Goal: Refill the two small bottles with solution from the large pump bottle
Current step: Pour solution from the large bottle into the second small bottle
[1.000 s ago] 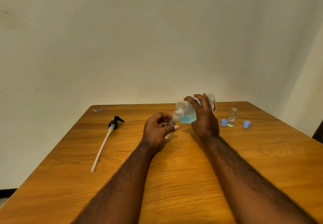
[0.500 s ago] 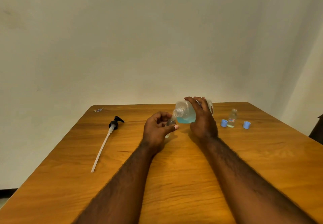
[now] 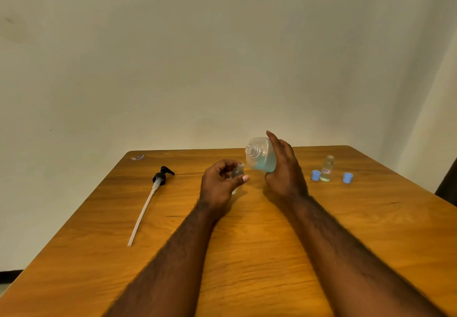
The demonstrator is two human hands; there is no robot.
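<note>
The left hand (image 3: 218, 185) pinches a small clear bottle (image 3: 237, 172) upright, open-mouthed, while the right hand (image 3: 284, 170) clasps the large bottle (image 3: 261, 158) (blue solution inside), tilted with its neck toward the camera. On the wooden table (image 3: 247, 254), the second small bottle (image 3: 327, 169) stands between two blue caps (image 3: 315, 175), the pump head (image 3: 158, 183) lying far left.

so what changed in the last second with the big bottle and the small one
The right hand tipped the large bottle back up, lifting its open neck away from the small bottle in the left hand. Both grips are unchanged. The pump, second small bottle and two blue caps stayed put.
</note>
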